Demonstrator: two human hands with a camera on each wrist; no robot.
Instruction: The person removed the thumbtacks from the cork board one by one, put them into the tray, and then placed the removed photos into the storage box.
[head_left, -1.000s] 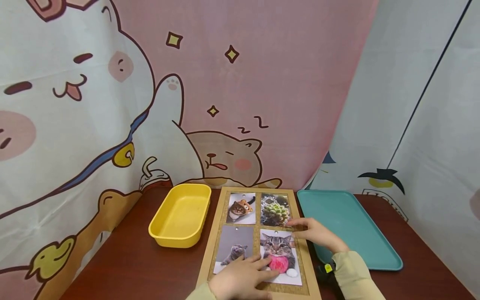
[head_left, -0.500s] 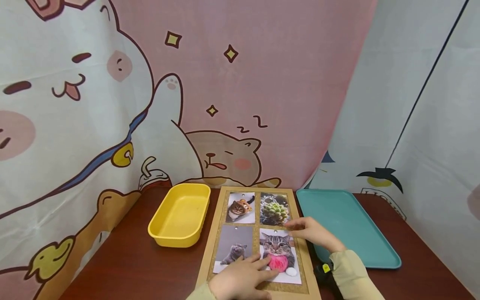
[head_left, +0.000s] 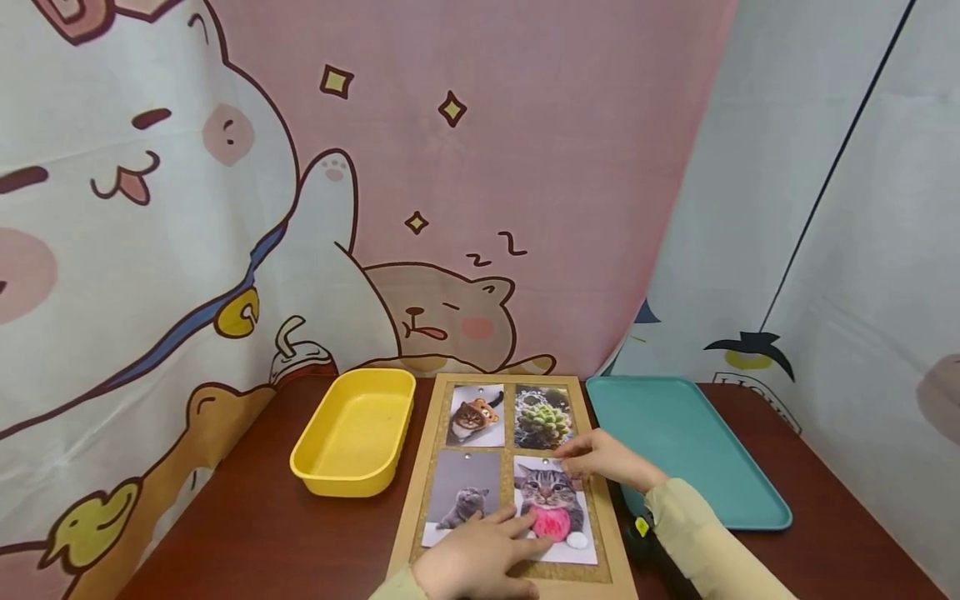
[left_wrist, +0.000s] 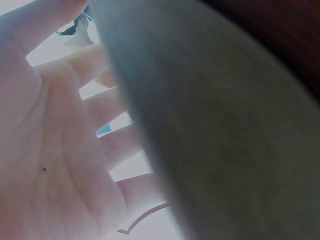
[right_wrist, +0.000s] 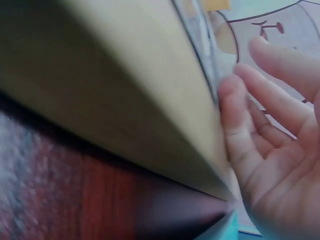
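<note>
A wood-framed cork board (head_left: 423, 467) lies on the table with several photos pinned to it. The lower right one, a tabby cat photo (head_left: 547, 492), shows a pink ball and has a small round pin (head_left: 545, 460) at its top edge. My left hand (head_left: 480, 554) lies flat with fingers spread, across that photo's lower part and the grey cat photo (head_left: 459, 492). My right hand (head_left: 611, 462) touches the tabby photo near its upper right corner, fingers loosely bent, thumb and fingertips close to the pin. In the right wrist view the right hand's fingers (right_wrist: 235, 102) stand at the board's edge.
A yellow tub (head_left: 352, 433) stands left of the board. To the right lies a teal tray (head_left: 690, 450), partly behind my right forearm. Two more photos, a cat in a bear hood (head_left: 476, 415) and a succulent (head_left: 543, 417), fill the board's upper half.
My right hand has slid a little left, along the tabby photo's top, closer to the pin. My left hand stays in place on the photos. The head view has turned slightly right.
</note>
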